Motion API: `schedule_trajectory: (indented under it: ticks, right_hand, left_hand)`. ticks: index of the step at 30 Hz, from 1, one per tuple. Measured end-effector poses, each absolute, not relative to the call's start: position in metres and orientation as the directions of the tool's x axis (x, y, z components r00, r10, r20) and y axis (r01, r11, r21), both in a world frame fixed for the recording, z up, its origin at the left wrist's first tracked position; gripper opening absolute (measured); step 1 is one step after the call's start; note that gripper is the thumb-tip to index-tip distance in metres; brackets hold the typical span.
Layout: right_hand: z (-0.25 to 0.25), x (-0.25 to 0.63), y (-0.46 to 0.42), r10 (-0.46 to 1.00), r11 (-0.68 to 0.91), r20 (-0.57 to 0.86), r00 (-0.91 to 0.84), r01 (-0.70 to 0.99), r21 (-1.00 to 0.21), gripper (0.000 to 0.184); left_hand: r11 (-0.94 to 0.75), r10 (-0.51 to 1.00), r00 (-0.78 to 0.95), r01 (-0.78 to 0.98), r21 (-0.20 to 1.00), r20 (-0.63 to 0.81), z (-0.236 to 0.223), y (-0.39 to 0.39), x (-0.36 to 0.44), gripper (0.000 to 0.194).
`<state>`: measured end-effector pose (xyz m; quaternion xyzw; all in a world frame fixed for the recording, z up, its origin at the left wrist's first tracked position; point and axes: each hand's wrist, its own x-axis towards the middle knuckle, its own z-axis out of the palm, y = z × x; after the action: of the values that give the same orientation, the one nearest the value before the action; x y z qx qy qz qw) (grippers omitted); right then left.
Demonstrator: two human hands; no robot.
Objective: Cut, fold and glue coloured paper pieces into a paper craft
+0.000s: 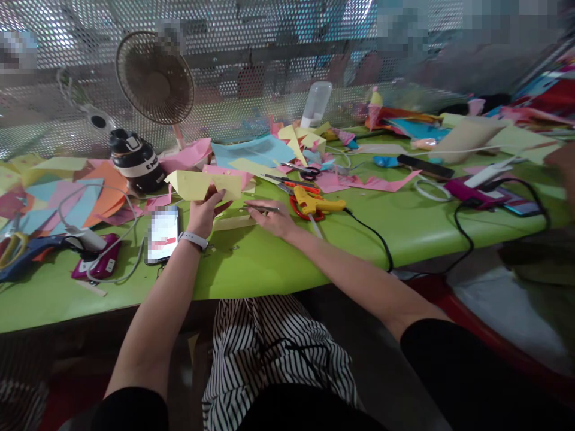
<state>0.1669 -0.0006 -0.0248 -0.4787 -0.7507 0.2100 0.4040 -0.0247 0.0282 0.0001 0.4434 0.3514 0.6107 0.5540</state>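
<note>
My left hand [204,215], with a pale watch band at the wrist, pinches a folded sheet of yellow paper [186,187] above the green table [269,272]. To its right, my right hand [275,221] is closed round a thin, dark pen [266,208], its tip pointing left towards the paper. A yellow paper strip [233,223] lies just under both hands, with small scraps around it. Close beyond the right hand rest a yellow glue gun [309,202], and scissors with orange-red handles [309,188]. Fingertips are partly hidden behind the paper.
A phone [162,234] and a purple power strip [96,257] lie left. A black bottle [136,163] and fan [155,78] stand behind them. Coloured paper [251,149] covers the back. Another purple power strip [476,193] sits right; the glue gun's cord [372,236] drops over the front edge.
</note>
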Motion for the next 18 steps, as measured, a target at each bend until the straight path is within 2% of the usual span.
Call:
schedule_trajectory:
  ticks: [11, 18]
  right_hand:
    - [-0.0243, 0.1696, -0.0007, 0.898, 0.428, 0.401, -0.181, 0.567, -0.703, 0.025]
    - [-0.0224, 0.1708, -0.0004, 0.901, 0.417, 0.389, -0.191, 0.632, -0.654, 0.021]
  left_hand:
    - [-0.146, 0.986, 0.018, -0.359, 0.922, 0.163, 0.0014, 0.0267, -0.0255, 0.034]
    - [-0.141, 0.989, -0.002, -0.365, 0.92, 0.151, 0.0008, 0.0272, -0.0246, 0.035]
